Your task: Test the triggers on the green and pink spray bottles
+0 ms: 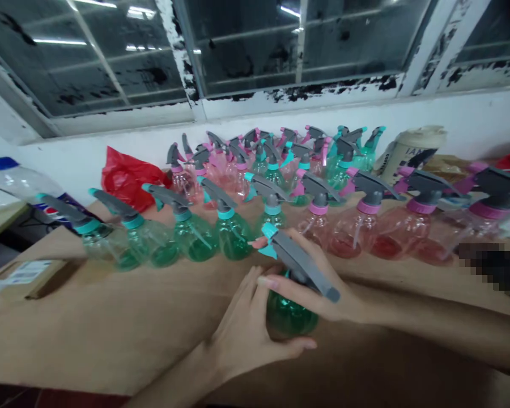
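Observation:
A green spray bottle (pixel 295 309) with a grey and teal trigger head stands at the front middle of the table, between my hands. My left hand (pixel 249 334) wraps round the bottle's body from the left, thumb across its near side. My right hand (pixel 323 283) grips the neck just below the trigger head, which hides the collar. Just beyond them runs a row of spray bottles: green ones such as this teal-collared bottle (pixel 195 241) on the left, and pink ones such as this bottle (pixel 352 235) on the right.
More spray bottles (pixel 238 164) crowd together behind the row, by the wall. A red plastic bag (pixel 131 178), a large cup (pixel 412 150) and a big drink bottle (pixel 25 187) stand around them. A flat cardboard box (pixel 29 277) lies on the table (pixel 110 334) at left.

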`<state>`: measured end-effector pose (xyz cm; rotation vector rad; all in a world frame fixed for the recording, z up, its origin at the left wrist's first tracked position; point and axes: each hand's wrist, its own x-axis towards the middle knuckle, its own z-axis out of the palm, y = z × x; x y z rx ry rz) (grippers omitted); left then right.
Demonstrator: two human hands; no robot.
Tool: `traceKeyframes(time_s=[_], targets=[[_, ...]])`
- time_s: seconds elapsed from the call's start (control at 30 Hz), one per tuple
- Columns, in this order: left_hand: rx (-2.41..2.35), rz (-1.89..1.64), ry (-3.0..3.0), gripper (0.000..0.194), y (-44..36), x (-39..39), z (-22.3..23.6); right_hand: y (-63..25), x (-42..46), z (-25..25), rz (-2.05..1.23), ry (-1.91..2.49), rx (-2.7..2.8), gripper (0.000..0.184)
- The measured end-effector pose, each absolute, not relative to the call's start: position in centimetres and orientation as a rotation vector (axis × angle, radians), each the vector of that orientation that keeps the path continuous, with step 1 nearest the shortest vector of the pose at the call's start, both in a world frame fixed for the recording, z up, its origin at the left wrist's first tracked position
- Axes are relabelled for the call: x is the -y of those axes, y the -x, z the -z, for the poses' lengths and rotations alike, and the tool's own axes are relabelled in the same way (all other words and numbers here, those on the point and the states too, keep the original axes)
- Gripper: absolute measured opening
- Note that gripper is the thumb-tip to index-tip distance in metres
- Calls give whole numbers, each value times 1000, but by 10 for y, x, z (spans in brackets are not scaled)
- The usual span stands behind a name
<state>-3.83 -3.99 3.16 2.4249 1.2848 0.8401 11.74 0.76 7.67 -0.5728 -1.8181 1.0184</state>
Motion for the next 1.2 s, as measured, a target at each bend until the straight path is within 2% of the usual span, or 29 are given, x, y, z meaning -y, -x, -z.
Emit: traceKeyframes(time_s=[0.13, 0.23, 0.43, 0.53, 0.63, 0.7, 0.8, 0.9, 1.2], targets=[[-1529, -946, -2393, 76, 69, 65, -32, -75, 1, -79, -1082, 508, 1858, 40], [-1634, -971, -2342, 71, 100, 83, -35, -44, 3, -84, -1007, 432, 2030, 44], [-1869, -1099, -2141, 71, 177, 121, -41, -1, 2, -115, -804, 269, 2526, 90], [-2073, -1200, -1988, 64, 217, 135, -51, 18, -2, -139, -667, 324, 2628, 85], [-2226, -1333, -1904, 59, 257, 138, -69, 48, -12, -161, -533, 388, 2490, 50], [-2260, -1387, -1801, 58, 286, 132, -80, 73, -21, -173, -392, 320, 2363, 37], [-2226, -1497, -1734, 62, 330, 111, -84, 111, -37, -183, -186, 370, 2316, 37], [-2209, -1539, -1759, 72, 365, 85, -76, 141, -49, -182, -118, 487, 2330, 36], [-2038, -1454, -1876, 66, 399, 31, -61, 185, -58, -162, 242, 639, 2347, 59]])
